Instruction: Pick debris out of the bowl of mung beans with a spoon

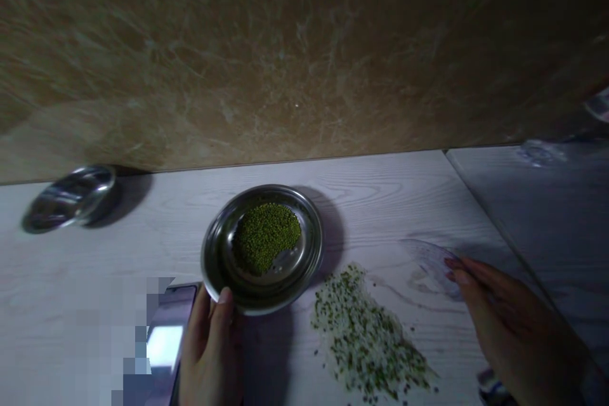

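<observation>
My left hand [209,342] grips the near-left rim of a round steel bowl [311,254], thumb over the edge. Small green beans [266,235], which look like mung beans, lie in the bowl's bottom. To the bowl's right, a loose heap of white grains mixed with green beans [368,336], the white ones looking like rice, spreads over the pale surface. On the right side, my right hand [504,317] pinches the edge of a thin clear disc [428,260], perhaps a lid or shallow dish; its exact kind is unclear.
A second steel bowl [71,200] stands tilted-looking at the far left near the marbled wall [295,57]. A phone [166,342] lies left of my left hand, partly pixelated. A small clear object [542,152] sits at the back right. Wood-patterned tiles [390,196] meet at a seam on the right.
</observation>
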A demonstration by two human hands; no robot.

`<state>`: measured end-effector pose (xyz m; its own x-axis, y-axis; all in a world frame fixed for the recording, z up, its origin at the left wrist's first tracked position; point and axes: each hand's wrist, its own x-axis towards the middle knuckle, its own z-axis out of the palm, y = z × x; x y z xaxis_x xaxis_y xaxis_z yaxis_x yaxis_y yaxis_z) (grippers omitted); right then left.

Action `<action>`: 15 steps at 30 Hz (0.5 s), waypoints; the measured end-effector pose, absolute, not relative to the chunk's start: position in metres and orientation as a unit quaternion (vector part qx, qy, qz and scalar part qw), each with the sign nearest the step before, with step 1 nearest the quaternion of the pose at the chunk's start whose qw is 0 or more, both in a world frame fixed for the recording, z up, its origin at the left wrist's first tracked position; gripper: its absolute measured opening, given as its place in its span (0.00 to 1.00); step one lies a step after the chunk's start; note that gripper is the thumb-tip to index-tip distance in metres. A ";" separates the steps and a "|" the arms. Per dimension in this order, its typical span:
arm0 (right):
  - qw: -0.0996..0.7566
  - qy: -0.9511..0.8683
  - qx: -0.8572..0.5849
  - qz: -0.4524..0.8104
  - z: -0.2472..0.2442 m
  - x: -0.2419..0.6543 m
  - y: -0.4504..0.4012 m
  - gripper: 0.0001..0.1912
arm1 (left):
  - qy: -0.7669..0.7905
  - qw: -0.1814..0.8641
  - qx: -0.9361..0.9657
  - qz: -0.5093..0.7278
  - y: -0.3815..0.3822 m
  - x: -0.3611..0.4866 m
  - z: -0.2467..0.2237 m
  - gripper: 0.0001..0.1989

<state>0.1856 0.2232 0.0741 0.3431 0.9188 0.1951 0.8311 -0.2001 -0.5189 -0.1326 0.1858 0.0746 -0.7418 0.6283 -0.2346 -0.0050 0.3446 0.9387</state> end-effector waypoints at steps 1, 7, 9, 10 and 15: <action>0.261 -0.560 -0.782 0.084 0.073 0.187 0.223 0.23 | 0.763 0.297 0.192 0.541 0.185 -0.133 0.073 0.23; 0.242 -0.544 -0.792 0.133 0.064 0.191 0.219 0.26 | 0.762 0.306 0.168 0.546 0.179 -0.133 0.063 0.25; 0.236 -0.543 -0.794 0.138 0.060 0.195 0.216 0.23 | 0.761 0.304 0.184 0.542 0.177 -0.134 0.060 0.24; 0.236 -0.551 -0.788 0.140 0.057 0.198 0.215 0.21 | 0.769 0.290 0.190 0.537 0.176 -0.135 0.058 0.23; 0.230 -0.572 -0.776 0.131 0.030 0.225 0.216 0.13 | 0.778 0.280 0.196 0.528 0.166 -0.145 0.052 0.20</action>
